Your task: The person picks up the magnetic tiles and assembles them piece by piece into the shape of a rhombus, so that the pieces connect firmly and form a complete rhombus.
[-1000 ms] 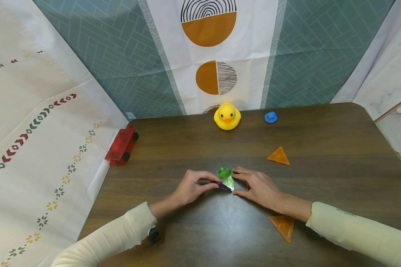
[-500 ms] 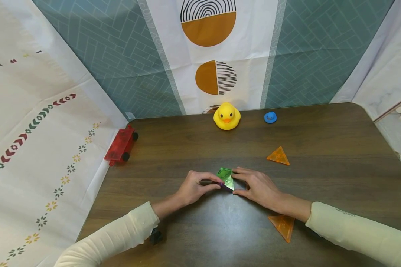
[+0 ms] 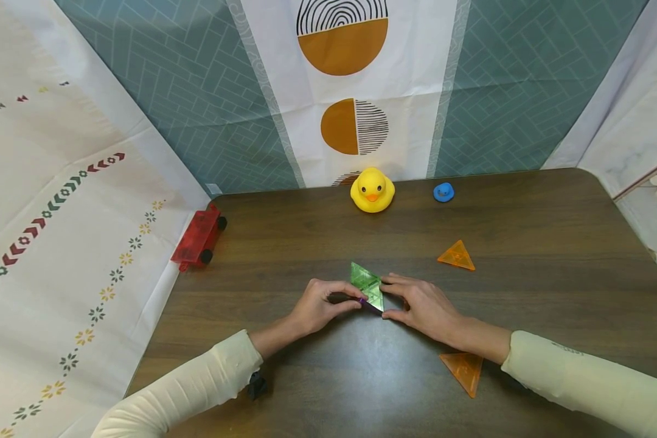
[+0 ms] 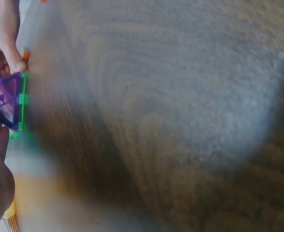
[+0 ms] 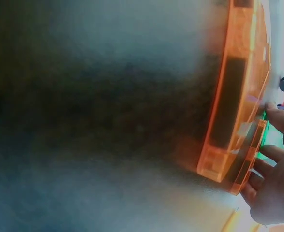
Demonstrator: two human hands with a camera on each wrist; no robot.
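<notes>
My left hand [image 3: 320, 307] pinches a purple triangular magnetic tile [image 4: 7, 99] between thumb and index finger. The tile stands steeply at the near edge of green magnetic tiles [image 3: 368, 283] on the table, showing as a thin dark strip [image 3: 373, 308] in the head view. From the other side, my right hand [image 3: 424, 304] holds the green tiles' right edge between thumb and fingertips. An orange tile [image 5: 250, 159] sits under that hand's fingers in the right wrist view, mostly hidden from above.
Another orange triangle [image 3: 463, 371] lies beneath the right forearm, and one more [image 3: 457, 255] farther back. A yellow duck [image 3: 372, 191] and small blue duck [image 3: 443, 193] stand at the rear edge. Left are a red wheeled toy [image 3: 198, 237] and a black object [image 3: 257, 385] by the sleeve.
The far-left green part has swung outward, now showing a pointed triangle. My left hand has shifted slightly right with the purple tile; the right hand stays in place.
</notes>
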